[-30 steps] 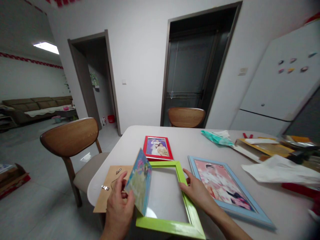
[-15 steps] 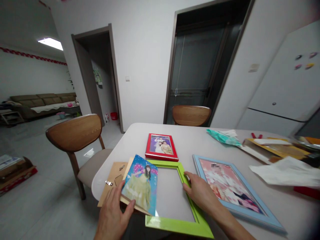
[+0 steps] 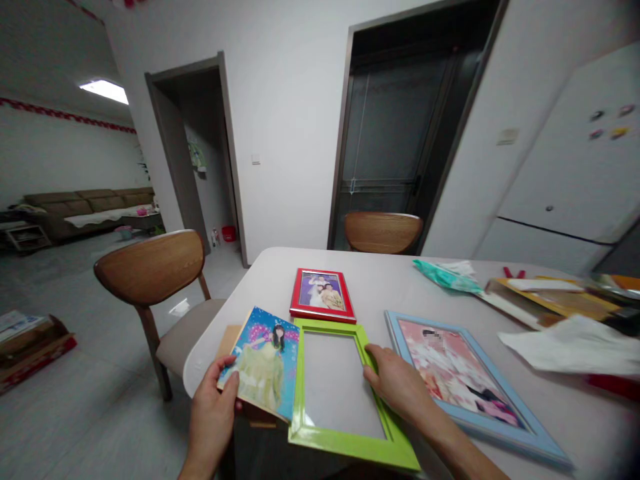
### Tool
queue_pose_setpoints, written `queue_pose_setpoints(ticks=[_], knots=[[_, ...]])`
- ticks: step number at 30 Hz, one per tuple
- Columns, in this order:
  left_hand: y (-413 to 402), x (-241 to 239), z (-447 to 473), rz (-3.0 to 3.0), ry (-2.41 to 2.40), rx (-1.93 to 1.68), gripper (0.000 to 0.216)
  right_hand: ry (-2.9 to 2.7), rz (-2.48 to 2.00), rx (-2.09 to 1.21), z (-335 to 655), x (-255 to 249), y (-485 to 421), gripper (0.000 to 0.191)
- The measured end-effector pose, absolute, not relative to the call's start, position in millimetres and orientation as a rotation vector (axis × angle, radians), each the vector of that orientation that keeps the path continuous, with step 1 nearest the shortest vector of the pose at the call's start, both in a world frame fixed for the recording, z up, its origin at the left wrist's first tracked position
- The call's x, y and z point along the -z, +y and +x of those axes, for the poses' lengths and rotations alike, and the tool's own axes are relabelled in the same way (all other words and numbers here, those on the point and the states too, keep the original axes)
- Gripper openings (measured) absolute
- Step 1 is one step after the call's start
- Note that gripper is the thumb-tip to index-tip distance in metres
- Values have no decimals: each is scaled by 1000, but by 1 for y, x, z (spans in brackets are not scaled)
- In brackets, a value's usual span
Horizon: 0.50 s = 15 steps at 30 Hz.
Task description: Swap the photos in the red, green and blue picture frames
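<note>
My left hand (image 3: 214,408) pinches the left edge of a photo (image 3: 269,365) showing a figure in a pale green dress against blue. Its right edge meets the left side of a green picture frame (image 3: 297,407), whose opening bares the whitish surface inside. My right hand (image 3: 395,383) is closed around the frame's right side, fingertips on the inner edge. Beneath the photo a tan backing board (image 3: 227,339) shows only in part. Beyond the green frame lies a red picture frame (image 3: 323,295) with a photo in it. To the right, a light blue framed picture (image 3: 465,380) lies flat near my right forearm.
On the table's (image 3: 280,267) right side are a teal plastic wrapper (image 3: 447,275), a yellow envelope (image 3: 555,300) and a crumpled white sheet (image 3: 575,343). Wooden chairs stand at the left (image 3: 155,273) and far side (image 3: 383,231). The table's left corner is close to my left hand.
My left hand has taken hold of the photo's edge and moved it left, uncovering the green frame's left side. The backing board is now mostly covered. My right hand stays on the frame.
</note>
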<state>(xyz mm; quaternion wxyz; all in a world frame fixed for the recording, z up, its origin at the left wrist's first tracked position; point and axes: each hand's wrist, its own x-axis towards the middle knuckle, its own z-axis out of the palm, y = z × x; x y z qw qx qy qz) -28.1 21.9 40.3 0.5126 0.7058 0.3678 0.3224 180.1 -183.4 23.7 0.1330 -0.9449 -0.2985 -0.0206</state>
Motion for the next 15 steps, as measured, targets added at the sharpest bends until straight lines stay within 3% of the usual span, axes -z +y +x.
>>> queue_pose_setpoints(ticks=[5, 11, 15], knots=[[14, -22, -33, 1696, 804, -671, 37, -869, -2769, 108, 175, -23, -183, 35], [8, -28, -42, 2149, 822, -495, 42, -970, -2637, 250, 167, -31, -182, 32], [6, -31, -41, 2458, 853, -369, 42, -979, -2337, 4, 150, -35, -162, 41]])
